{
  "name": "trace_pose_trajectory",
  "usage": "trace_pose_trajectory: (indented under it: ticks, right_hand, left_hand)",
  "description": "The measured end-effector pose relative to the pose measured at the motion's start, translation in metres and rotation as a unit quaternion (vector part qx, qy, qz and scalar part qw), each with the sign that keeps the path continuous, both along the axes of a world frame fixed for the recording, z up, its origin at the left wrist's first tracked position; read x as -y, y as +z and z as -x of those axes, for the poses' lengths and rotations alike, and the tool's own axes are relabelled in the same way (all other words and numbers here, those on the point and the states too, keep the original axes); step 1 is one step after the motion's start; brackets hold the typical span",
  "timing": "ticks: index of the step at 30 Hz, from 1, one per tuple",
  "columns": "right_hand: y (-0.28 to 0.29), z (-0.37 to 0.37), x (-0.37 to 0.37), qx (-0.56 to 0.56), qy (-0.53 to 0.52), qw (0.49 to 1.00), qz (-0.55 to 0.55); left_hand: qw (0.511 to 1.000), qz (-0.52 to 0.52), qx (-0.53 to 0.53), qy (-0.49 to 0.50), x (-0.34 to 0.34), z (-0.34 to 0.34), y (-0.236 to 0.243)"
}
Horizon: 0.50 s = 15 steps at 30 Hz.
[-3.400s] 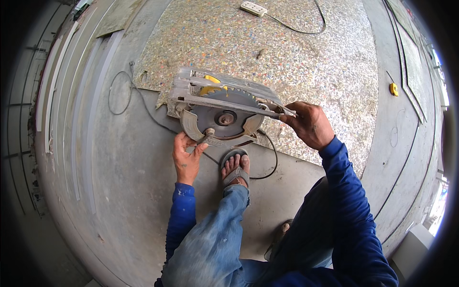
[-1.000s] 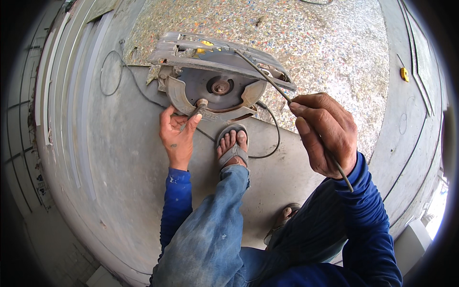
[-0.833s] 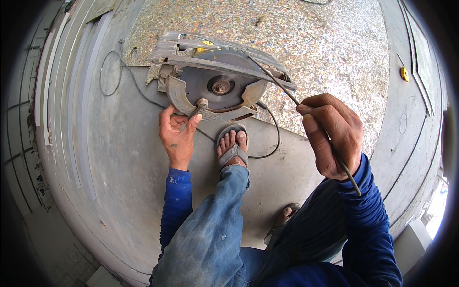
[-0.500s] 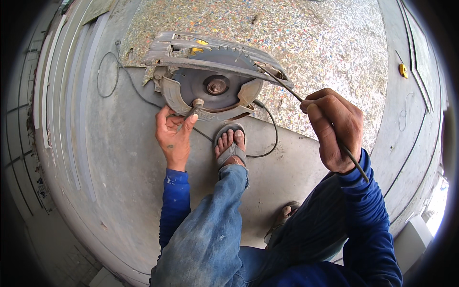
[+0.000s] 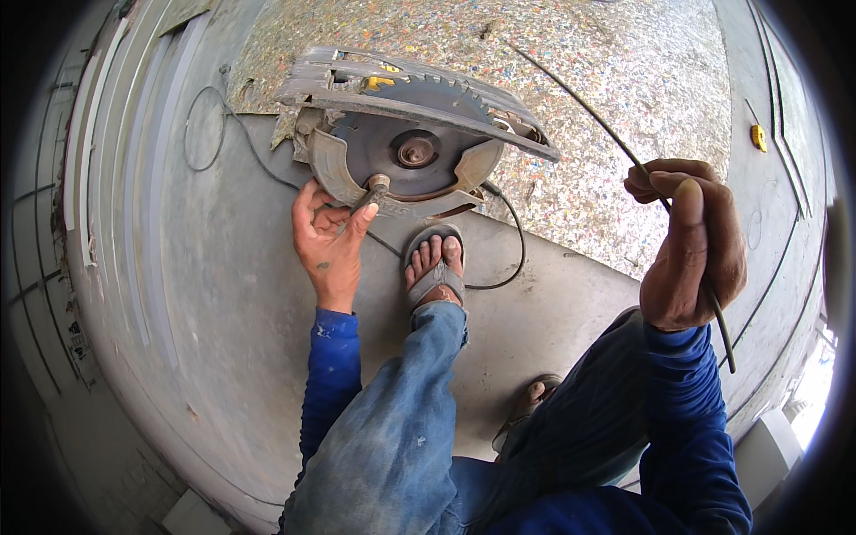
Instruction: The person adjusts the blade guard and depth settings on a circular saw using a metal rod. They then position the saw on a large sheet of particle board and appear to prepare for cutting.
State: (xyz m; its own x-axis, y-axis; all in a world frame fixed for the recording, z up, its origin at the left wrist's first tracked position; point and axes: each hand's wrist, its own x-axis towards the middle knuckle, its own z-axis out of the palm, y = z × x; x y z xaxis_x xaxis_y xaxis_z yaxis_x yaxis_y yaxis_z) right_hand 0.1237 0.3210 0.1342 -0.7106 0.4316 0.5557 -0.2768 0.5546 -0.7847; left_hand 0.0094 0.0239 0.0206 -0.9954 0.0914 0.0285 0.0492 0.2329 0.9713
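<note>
A circular saw [image 5: 419, 111] is tipped so its toothed blade [image 5: 370, 143] and base plate face me. My left hand [image 5: 328, 254] is closed at its lower edge, thumb and fingers pinching the short lever [image 5: 378, 189] of the curved blade guard [image 5: 330, 165]. In my right hand [image 5: 695, 254], off to the right, a thin dark metal rod [image 5: 719, 321] is gripped. One end of it points up and left, apart from the saw; the other sticks out below my fist.
Under and beyond the saw lies a multicoloured speckled board [image 5: 615, 53]. A black power cord [image 5: 522, 241] loops near my sandalled foot [image 5: 435, 263]. Long grey strips [image 5: 143, 178] lie at the left. A yellow tape measure [image 5: 758, 137] sits at the far right.
My right hand has moved right, drawing the rod's tip away from the saw's base plate. The saw has shifted slightly right; my left hand keeps its hold on the lever.
</note>
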Motion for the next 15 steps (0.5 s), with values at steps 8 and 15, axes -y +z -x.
trace_pose_trajectory:
  ticks: [8,15]
  right_hand:
    - [-0.0059,0.0059,0.0079,0.030,0.098,0.987,-0.124]
    - [-0.0079,0.0096,0.0080,0.048,0.128,0.981,-0.139]
  left_hand:
    - [1.000,-0.005,-0.017,0.001,0.0001,-0.0004,-0.0053]
    - [1.000,0.005,-0.024,-0.003,0.0024,-0.0007,-0.0034]
